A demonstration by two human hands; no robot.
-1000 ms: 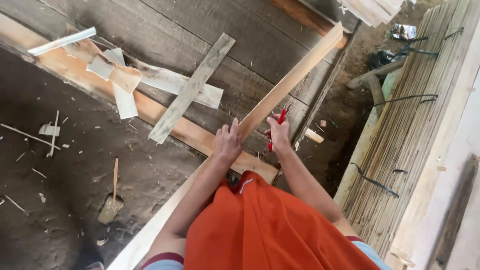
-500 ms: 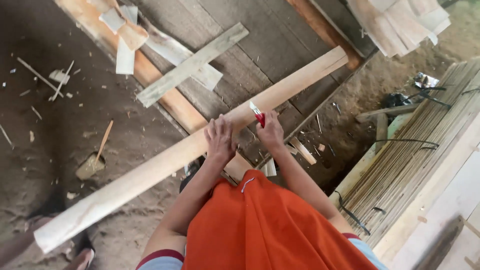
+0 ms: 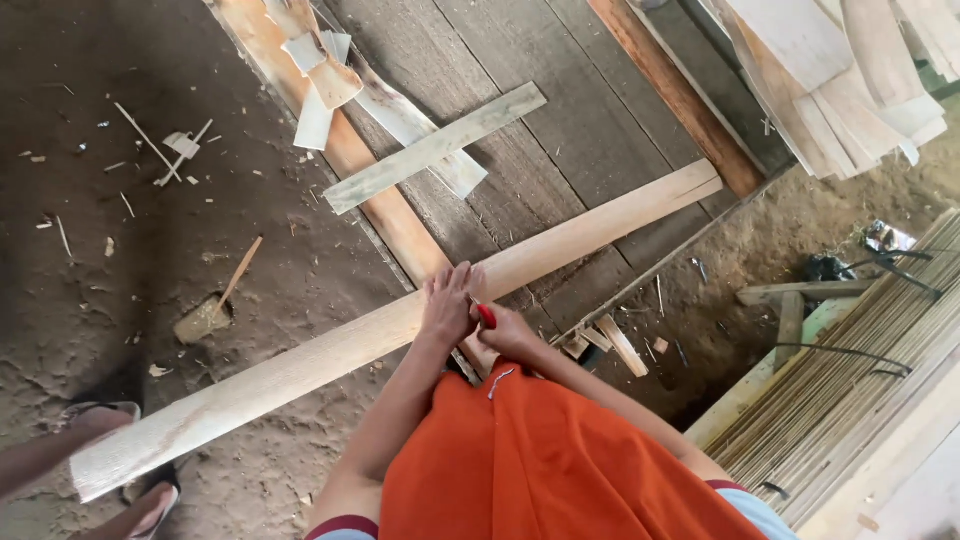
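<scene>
A long pale wooden plank (image 3: 300,365) runs diagonally from lower left to upper right over the dirt floor and a dark wooden platform (image 3: 560,120). My left hand (image 3: 448,300) rests flat on top of the plank near its middle. My right hand (image 3: 510,330) is right beside it at the plank's near edge, closed around a small red tool (image 3: 486,316), maybe a pencil or marker. The two hands touch each other. My orange shirt (image 3: 560,460) hides what lies below them.
A shorter grey board (image 3: 435,148) and pale offcuts (image 3: 320,85) lie on the platform. Stacked planks (image 3: 850,70) are at the upper right and bundled thin slats (image 3: 850,390) at the right. Feet in sandals (image 3: 110,420) are near the plank's lower left end. Wood scraps litter the dirt.
The view has turned, so the plank now slants flatter across the picture. My hands have drawn together on it, and the right hand with the red tool has come down beside the left.
</scene>
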